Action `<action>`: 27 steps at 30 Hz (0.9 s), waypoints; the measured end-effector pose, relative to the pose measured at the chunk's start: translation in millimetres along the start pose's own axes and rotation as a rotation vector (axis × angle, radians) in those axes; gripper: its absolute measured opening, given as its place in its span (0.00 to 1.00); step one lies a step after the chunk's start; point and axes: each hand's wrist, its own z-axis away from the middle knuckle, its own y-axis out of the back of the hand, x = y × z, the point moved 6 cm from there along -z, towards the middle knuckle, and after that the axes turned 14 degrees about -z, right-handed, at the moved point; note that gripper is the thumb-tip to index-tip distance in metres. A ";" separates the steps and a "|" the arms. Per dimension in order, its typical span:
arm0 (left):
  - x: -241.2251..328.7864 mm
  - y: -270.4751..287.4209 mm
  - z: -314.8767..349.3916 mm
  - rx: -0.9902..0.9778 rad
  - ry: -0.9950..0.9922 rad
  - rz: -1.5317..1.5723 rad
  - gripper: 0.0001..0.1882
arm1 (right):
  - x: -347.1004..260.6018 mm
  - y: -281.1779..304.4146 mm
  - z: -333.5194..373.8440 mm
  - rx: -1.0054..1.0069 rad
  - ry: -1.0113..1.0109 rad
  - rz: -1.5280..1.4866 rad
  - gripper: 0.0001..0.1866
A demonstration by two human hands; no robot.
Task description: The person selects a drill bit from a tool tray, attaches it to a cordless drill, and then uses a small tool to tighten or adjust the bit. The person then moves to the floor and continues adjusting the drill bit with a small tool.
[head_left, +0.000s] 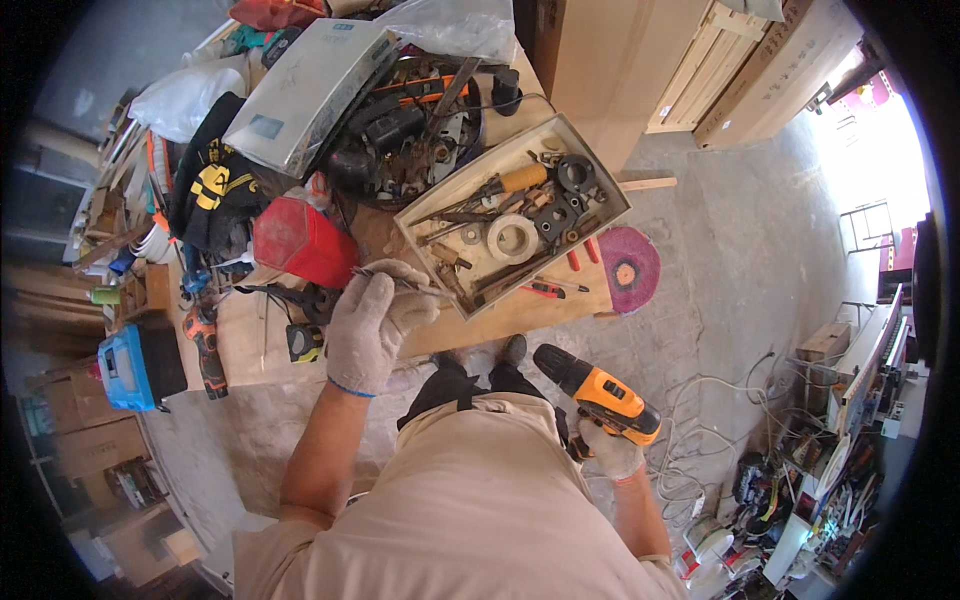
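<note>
My right hand (611,450), in a pale work glove, is wrapped round the grip of an orange and black cordless drill (608,396). The drill's chuck points up and left, toward the table's front edge. Over that edge my left hand (368,325), also gloved, is closed on a thin grey metal rod (420,288); whether it is a drill bit I cannot tell. The rod's tip reaches the near left corner of a shallow wooden box (422,252). Inside the box lie a white ring (512,239), a yellow-handled tool (522,179) and loose metal parts.
A red container (303,243), a tape measure (304,342) and another power drill (206,350) crowd the wooden table (480,334). A red disc (632,270) sits at its right end. Loose cables (690,430) trail over the floor at right.
</note>
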 end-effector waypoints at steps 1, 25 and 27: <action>-3.9 0.5 5.5 0.024 0.030 -0.023 0.14 | -1.1 -6.2 -0.8 -0.032 -0.040 -0.032 0.06; -51.6 -52.6 38.9 -0.081 0.285 0.011 0.12 | 7.3 -29.9 -13.0 -0.277 0.019 -0.278 0.14; -53.7 -60.4 40.8 -0.059 0.305 -0.005 0.11 | 24.2 -22.6 -13.8 -0.307 0.021 -0.248 0.18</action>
